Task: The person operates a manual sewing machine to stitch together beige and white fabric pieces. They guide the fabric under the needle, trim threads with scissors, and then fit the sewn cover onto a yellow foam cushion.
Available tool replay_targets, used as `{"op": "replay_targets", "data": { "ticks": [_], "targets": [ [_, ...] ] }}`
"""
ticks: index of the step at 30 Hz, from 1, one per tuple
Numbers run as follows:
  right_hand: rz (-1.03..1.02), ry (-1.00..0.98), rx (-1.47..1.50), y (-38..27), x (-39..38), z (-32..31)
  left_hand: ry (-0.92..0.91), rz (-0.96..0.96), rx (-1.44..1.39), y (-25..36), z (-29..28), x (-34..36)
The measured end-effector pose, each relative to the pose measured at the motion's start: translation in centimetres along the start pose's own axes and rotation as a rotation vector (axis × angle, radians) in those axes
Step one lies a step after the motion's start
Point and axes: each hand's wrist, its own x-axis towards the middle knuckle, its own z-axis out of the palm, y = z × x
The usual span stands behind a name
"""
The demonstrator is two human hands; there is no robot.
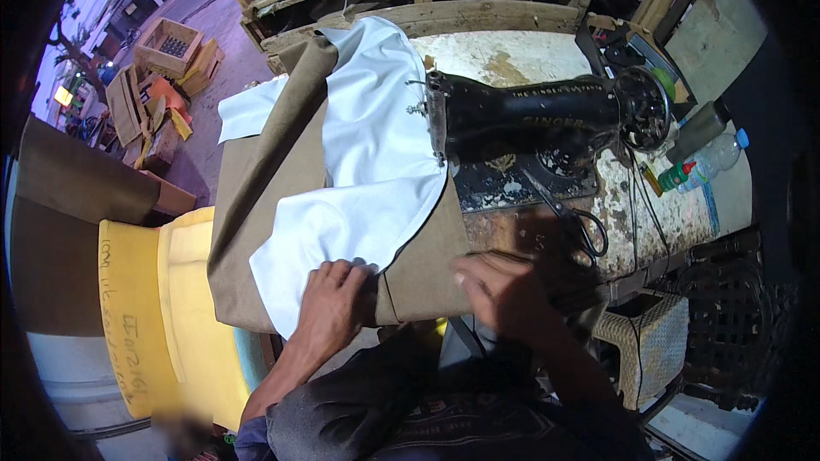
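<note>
A large brown fabric (pixel 427 277) with a white piece (pixel 367 154) on it, perhaps its own pale backing, spreads across the table left of a black sewing machine (pixel 530 115). The white edge passes by the machine's needle end. At the near edge, my left hand (pixel 331 303) has its fingers curled over the cloth and grips it. My right hand (pixel 506 294) is closed at the brown fabric's right corner, thumb against the cloth; its fingertips are partly in shadow. Black-handled scissors (pixel 588 235) lie on the table, right of the machine's front.
A clear bottle (pixel 713 162), a dark bottle (pixel 700 130) and a small green-red bottle (pixel 675 177) stand at the table's right. Yellow foam (pixel 188 290) is at my left. A woven stool (pixel 645 341) stands below right. Wooden crates (pixel 168 47) lie far left; a wooden frame (pixel 418 17) is behind.
</note>
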Motion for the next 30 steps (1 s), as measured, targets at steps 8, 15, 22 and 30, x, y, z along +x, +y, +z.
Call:
{"op": "replay_targets", "data": {
  "ticks": [8, 15, 22, 30],
  "targets": [
    [-0.192, 0.041, -0.212, 0.9, 3.8, 0.3, -0.117, 0.228, -0.021, 5.1, -7.2, 0.7],
    [-0.287, -0.057, -0.172, 3.0, 2.0, -0.3, -0.238, 0.509, -0.06, 8.5, -6.4, 6.0],
    [-0.222, -0.031, -0.071, 4.7, -3.2, 1.2, -0.23, 0.433, 0.159, 7.2, -2.1, 9.4],
    [-0.18, -0.018, -0.035, 4.6, -3.9, 1.6, -0.272, 0.39, 0.015, 6.4, 0.5, 8.6]
  ]
}}
